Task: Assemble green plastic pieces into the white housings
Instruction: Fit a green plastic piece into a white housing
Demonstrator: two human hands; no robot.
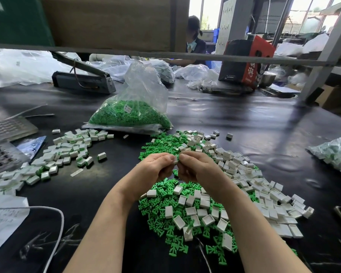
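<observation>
— Those loose green pieces [165, 209] nearest us, how would they handle?

— Light, stiff and small, I'd judge; pinch them by the edges. The white housings [268, 205] among them look hollow (easily flicked away).

— And the hands?

— Left hand [156, 166] and right hand [195, 164] meet above the pile, fingers curled, pinching a small white piece between them. Finished ones [67, 152] lie further left on the surface [244, 119]; a bag [130, 113] of green beyond.

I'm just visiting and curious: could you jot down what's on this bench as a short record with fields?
left hand: pinches a white housing
right hand: meets the left hand at the housing
loose parts: green pieces and white housings mixed, under the hands
finished pile: left side, white with green showing
bag: green pieces, behind the piles
table: black
</observation>
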